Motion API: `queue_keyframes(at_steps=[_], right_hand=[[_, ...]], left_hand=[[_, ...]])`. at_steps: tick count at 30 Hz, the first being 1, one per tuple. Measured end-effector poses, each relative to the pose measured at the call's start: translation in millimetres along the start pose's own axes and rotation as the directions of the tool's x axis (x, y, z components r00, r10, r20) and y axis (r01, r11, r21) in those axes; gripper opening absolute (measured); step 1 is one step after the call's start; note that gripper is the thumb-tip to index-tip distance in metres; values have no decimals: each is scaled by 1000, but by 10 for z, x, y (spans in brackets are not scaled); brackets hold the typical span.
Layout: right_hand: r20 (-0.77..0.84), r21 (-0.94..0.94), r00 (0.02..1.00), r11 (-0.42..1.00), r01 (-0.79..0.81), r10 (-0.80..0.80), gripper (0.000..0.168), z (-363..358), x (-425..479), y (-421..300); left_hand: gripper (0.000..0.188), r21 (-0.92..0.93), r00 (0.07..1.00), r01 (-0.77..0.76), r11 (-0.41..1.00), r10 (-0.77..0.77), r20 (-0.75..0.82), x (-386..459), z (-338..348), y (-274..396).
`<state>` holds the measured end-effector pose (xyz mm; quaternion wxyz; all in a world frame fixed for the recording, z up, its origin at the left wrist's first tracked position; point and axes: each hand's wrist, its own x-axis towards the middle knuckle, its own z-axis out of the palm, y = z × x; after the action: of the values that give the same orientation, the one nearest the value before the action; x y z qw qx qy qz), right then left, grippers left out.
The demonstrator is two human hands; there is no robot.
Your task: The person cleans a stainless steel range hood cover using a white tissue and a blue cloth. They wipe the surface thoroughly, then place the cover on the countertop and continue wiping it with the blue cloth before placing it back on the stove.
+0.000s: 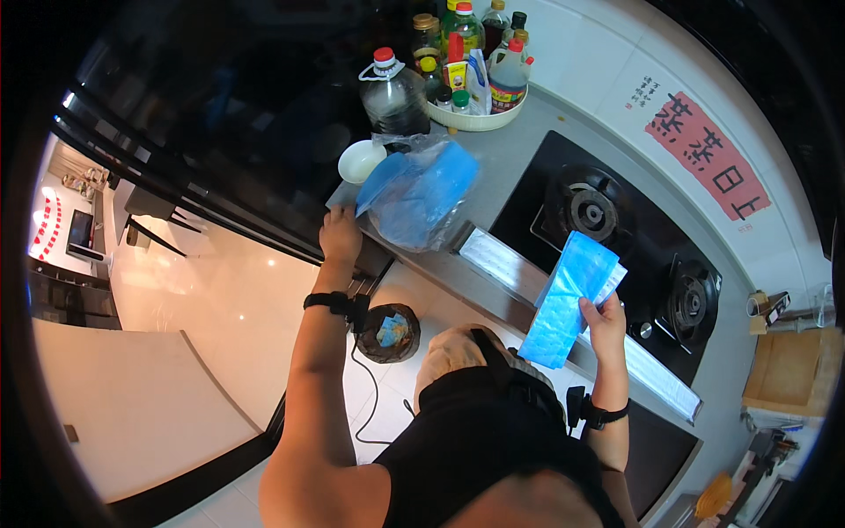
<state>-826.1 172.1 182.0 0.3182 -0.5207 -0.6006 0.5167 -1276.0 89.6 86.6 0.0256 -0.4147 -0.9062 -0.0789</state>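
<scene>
My right hand [607, 327] grips a folded blue sheet [562, 300] over the stove's front edge, thumb on top. A white layer shows along the sheet's right side. My left hand [340, 234] is at the corner of the grey counter [505, 168], back upward. Its fingertips are close to a flat blue piece [379, 179]; whether they hold anything is hidden. Right of that hand, a clear plastic bag [422, 221] with more blue sheets lies on the counter. Behind it sits a white bowl [362, 163].
A large plastic jug [396, 99] stands beside a white tray [478, 122] of bottles. The black gas stove [528, 178] has two burners, with a foil-like strip [508, 264] along its front. Below is a lined bin [371, 353]; a cable [376, 389] hangs near it.
</scene>
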Motion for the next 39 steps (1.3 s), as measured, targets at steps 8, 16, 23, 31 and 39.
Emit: queue_keyframes(at_steps=[8,16,23,31,39], right_hand=[[2,60,999,998,35,-36,29,-31,-30,155],[-38,47,999,998,39,-38,30,-114,-115,184],[-9,32,1000,999,-6,6,30,-93,-82,133],[315,125,914,966,227,-255,48,483,420,-225],[584,-194,771,878,437,-255,39,1756,1259,-456]], left_hand=[[31,286,940,-333,899,292,175,418,-465,537],[28,149,848,-474,868,405,341,754,-186,496],[48,-299,709,-487,820,572,414,325,-682,1044],[54,-264,726,-622,737,669,159,-130,-197,1302],[47,-539,664,-657,527,743,-83,-236,-102,1122]])
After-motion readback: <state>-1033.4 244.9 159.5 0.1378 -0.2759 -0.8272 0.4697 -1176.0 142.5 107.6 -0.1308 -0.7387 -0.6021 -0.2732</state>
